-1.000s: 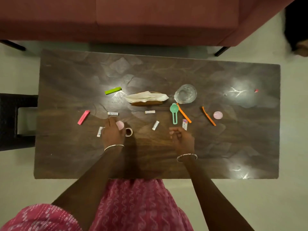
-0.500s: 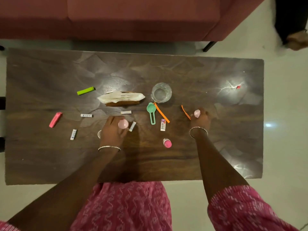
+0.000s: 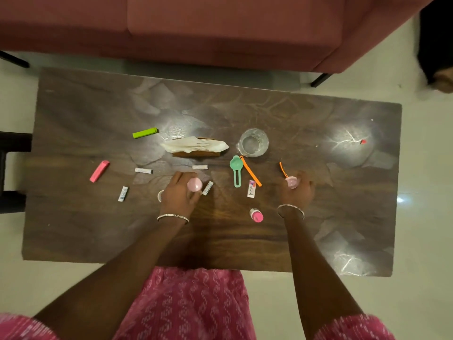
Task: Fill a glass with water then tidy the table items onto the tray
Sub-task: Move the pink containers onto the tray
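A clear glass (image 3: 253,142) stands near the middle of the dark wooden table (image 3: 98,231). My left hand (image 3: 179,195) grips a round pink lid (image 3: 195,184), with a small white ring (image 3: 160,195) just to its left. My right hand (image 3: 297,190) holds a small pale pink cup (image 3: 292,182) next to an orange stick (image 3: 283,170). A little pink-capped bottle (image 3: 256,215) lies between my arms. A green scoop (image 3: 236,171), a longer orange stick (image 3: 251,171) and a white napkin on a wooden holder (image 3: 196,146) sit in front of the glass. No tray shows.
Scattered on the table's left half are a green clip (image 3: 144,133), a pink clip (image 3: 99,171) and several small white sachets (image 3: 123,193). A printed sachet (image 3: 251,188) lies by the orange stick. A maroon sofa (image 3: 220,28) stands behind the table, a dark chair (image 3: 12,173) at left.
My right hand let the pink-capped bottle go on the table, moved right and picked up the pale pink cup. My left hand lifted the pink lid slightly.
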